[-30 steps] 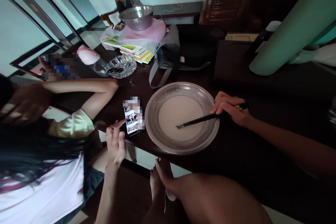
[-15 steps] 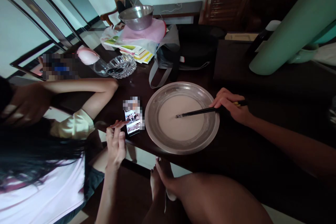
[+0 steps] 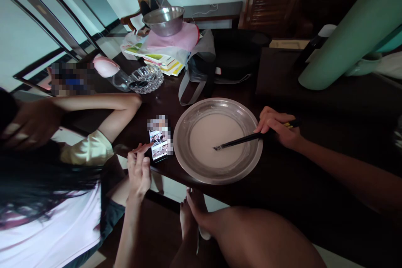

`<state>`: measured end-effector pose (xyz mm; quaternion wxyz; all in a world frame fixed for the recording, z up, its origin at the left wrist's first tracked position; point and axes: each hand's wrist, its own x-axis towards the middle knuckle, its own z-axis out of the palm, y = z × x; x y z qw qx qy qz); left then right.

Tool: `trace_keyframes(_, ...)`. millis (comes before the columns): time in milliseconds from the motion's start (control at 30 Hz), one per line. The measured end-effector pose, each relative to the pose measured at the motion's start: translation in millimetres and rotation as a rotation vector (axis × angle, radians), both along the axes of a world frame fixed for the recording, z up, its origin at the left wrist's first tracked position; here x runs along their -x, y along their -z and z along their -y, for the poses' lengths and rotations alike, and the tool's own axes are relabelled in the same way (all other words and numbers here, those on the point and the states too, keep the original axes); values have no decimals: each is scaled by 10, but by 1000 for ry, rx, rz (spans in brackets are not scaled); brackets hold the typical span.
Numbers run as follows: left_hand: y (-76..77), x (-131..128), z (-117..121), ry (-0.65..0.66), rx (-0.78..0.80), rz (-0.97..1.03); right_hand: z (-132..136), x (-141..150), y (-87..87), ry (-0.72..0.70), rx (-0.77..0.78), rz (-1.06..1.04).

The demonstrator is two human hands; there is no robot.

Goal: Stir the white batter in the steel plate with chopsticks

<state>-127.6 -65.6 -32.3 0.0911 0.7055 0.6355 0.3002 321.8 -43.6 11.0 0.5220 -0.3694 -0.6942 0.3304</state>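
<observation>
A pair of black chopsticks [image 3: 238, 139] with gold marks near the top is in my right hand [image 3: 279, 125], fingers closed around them. Their coated tips dip into a pale, milky liquid [image 3: 213, 130] inside a wide metal basin [image 3: 218, 176]. Left of the basin, a phone [image 3: 159, 144] lies on the table with pictures on its lit screen, partly pixelated. My left hand [image 3: 138, 171] is at the phone's near left edge, index finger stretched over the screen and the other fingers loosely bent, holding nothing.
Another person [image 3: 88, 146] leans on the table at the left, a hand against the head. Behind the basin are a black bag [image 3: 232, 58], a glass bowl [image 3: 146, 79], papers and a steel bowl [image 3: 165, 21]. A green cylinder [image 3: 342, 37] rises at the right.
The chopstick tips have moved slightly right and toward me through the liquid. My right hand has shifted a little to the right, while my left hand stays at the phone.
</observation>
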Motion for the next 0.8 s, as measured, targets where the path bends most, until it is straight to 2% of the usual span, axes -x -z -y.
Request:
trace_keyframes(67, 4, 9, -4, 1, -8, 0, 2, 10, -8, -20, 7, 32)
trace_keyframes(233, 19, 25, -10, -10, -17, -3, -14, 5, -6, 86, 13, 3)
trace_keyframes(400, 26, 22, -12, 5, -27, -10, 0, 5, 8, -27, 6, 1)
trace_keyframes(567, 19, 15, -9, 7, -22, -14, 0, 5, -4, 56, 10, -7)
trace_keyframes(733, 38, 17, -11, -30, -33, -27, 10, 11, -14, -8, 14, -9)
trace_keyframes(800, 57, 25, -14, -47, -33, -26, 12, 13, -13, 16, 23, 24)
